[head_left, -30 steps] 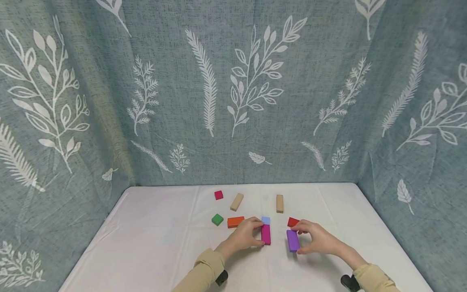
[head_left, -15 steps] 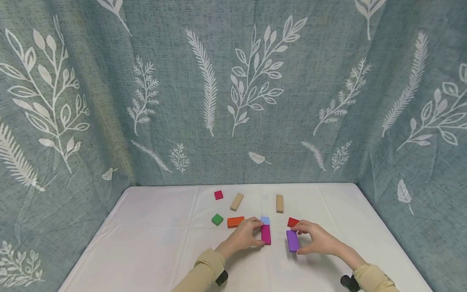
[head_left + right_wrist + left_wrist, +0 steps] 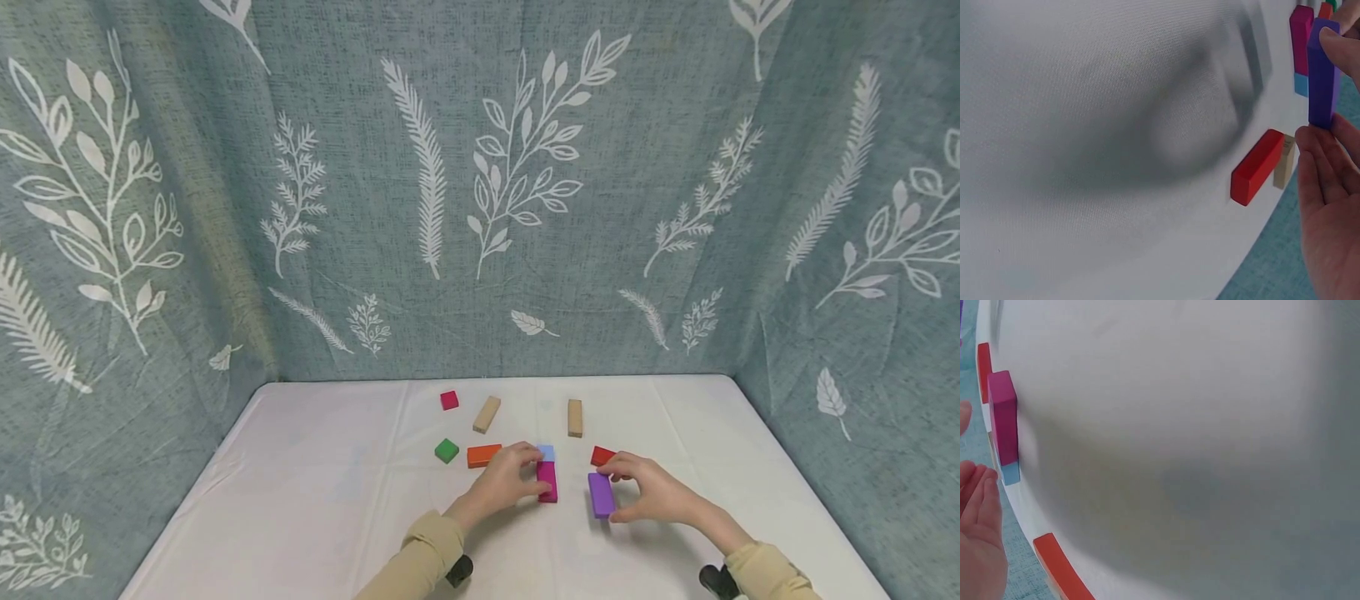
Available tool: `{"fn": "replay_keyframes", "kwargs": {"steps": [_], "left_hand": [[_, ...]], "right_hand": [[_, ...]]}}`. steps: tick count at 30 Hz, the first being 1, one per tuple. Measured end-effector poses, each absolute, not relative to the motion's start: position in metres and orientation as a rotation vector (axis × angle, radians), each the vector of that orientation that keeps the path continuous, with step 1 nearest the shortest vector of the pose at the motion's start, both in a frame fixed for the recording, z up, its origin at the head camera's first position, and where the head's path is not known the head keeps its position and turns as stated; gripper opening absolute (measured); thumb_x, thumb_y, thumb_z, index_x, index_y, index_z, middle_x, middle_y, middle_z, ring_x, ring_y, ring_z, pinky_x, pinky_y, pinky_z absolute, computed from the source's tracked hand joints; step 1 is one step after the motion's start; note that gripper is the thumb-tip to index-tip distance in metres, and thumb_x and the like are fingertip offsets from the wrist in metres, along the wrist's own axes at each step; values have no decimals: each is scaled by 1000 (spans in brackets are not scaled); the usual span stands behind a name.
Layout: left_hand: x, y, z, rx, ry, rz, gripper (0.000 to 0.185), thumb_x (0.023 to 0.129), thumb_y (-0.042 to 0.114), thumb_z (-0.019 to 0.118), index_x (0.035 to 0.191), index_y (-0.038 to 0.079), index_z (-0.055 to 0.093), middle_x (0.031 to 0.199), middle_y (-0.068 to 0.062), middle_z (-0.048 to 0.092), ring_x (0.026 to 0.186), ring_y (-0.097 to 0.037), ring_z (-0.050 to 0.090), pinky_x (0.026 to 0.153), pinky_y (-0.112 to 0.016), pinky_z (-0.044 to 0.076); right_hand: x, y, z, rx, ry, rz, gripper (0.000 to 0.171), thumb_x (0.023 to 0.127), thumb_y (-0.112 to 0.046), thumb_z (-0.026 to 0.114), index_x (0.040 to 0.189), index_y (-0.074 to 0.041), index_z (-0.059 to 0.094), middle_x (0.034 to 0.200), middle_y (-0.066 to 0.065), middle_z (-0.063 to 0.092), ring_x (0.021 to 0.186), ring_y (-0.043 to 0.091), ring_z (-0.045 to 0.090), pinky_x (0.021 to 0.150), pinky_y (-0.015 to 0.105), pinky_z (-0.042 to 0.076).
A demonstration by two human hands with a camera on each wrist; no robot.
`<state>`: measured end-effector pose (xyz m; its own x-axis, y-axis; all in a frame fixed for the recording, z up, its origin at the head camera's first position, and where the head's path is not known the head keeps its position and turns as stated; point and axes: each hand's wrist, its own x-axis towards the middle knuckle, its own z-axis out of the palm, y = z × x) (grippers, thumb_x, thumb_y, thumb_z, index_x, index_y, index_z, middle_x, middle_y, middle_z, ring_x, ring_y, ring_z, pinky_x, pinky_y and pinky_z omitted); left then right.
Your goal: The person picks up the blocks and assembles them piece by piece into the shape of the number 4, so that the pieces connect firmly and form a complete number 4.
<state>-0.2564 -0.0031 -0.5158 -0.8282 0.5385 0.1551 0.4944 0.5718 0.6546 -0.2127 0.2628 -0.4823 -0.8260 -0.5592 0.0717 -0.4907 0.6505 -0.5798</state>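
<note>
My left hand (image 3: 525, 477) lies beside the left face of a magenta block (image 3: 547, 482), fingers relaxed. In the left wrist view the fingers (image 3: 982, 506) stand a little apart from the magenta block (image 3: 1004, 419), which sits on its narrow edge. A light blue block (image 3: 547, 452) touches its far end. My right hand (image 3: 622, 496) pinches a purple block (image 3: 601, 495) on the white table (image 3: 322, 492). In the right wrist view the purple block (image 3: 1322, 75) is held end to end between the thumb and fingers (image 3: 1316, 150).
A red block (image 3: 602, 456) lies just beyond my right hand. An orange block (image 3: 483, 455) and a green cube (image 3: 446, 451) lie left of my left hand. Further back are a pink cube (image 3: 449, 400) and two tan blocks (image 3: 486, 414) (image 3: 574, 417). Curtain walls enclose the table.
My left thumb has come off the near end of the magenta block and the hand has loosened. The right hand and the purple block have stayed put.
</note>
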Motion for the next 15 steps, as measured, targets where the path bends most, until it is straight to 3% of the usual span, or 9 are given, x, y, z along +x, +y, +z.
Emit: {"fn": "replay_keyframes", "kwargs": {"steps": [7, 15], "left_hand": [[-262, 4, -520, 907, 2620, 1420, 33, 80, 8, 74, 110, -5, 67, 108, -15, 68, 102, -27, 65, 89, -29, 54], [-269, 9, -529, 855, 2602, 1552, 29, 79, 8, 75, 106, -3, 70, 104, -14, 71, 101, -25, 67, 88, -24, 53]], "right_hand": [[-215, 263, -483, -875, 2746, -919, 57, 71, -30, 82, 116, -2, 62, 112, 6, 62, 97, 23, 60, 82, 36, 52], [-217, 263, -482, -861, 2735, -910, 58, 71, -33, 82, 118, -4, 62, 114, 6, 62, 98, 22, 60, 82, 34, 52]]}}
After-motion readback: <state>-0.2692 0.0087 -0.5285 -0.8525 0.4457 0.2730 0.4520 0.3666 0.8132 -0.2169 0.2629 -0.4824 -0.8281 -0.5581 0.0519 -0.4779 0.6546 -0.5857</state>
